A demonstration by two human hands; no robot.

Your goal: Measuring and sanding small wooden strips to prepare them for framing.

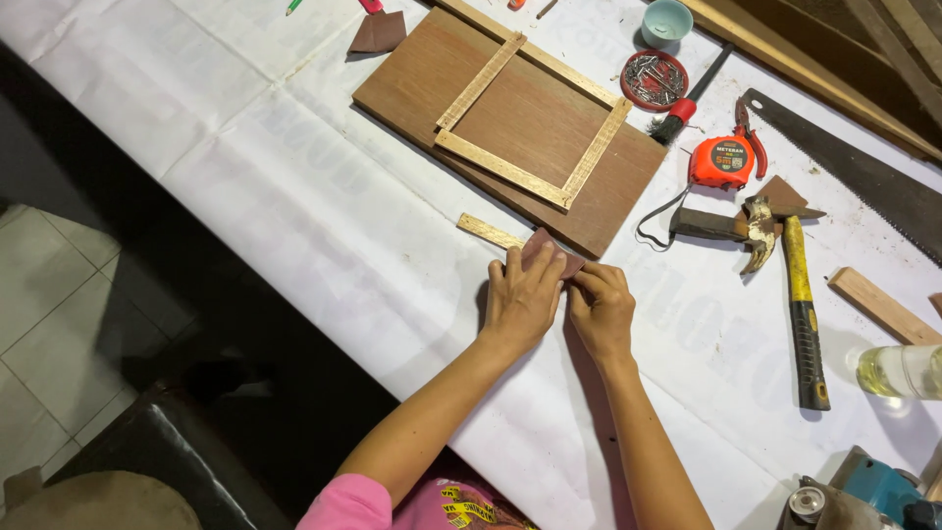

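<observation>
Both hands are down on the white-covered table (pixel 324 226), side by side and touching at the thumbs. The left hand (pixel 520 299) lies flat with its fingers (pixel 535 263) together, pressing a folded piece of brown sandpaper (pixel 546 247) onto a thin light wooden strip (pixel 488 233). The right hand (pixel 601 306) has its fingers (pixel 594 280) curled and closed on the near edge of the same sandpaper. The strip runs out to the left from under the sandpaper, lying flat just in front of a brown board (pixel 520 118), close to it but apart. On that board rests an open frame of light strips (pixel 525 123). To the right, well apart from the hands, lie a claw hammer with a yellow handle (pixel 797 285), an orange tape measure (pixel 721 162), a handsaw (pixel 863 177) and a round tin of nails (pixel 654 79). A second scrap of sandpaper (pixel 378 32) lies beyond the board's far corner.
</observation>
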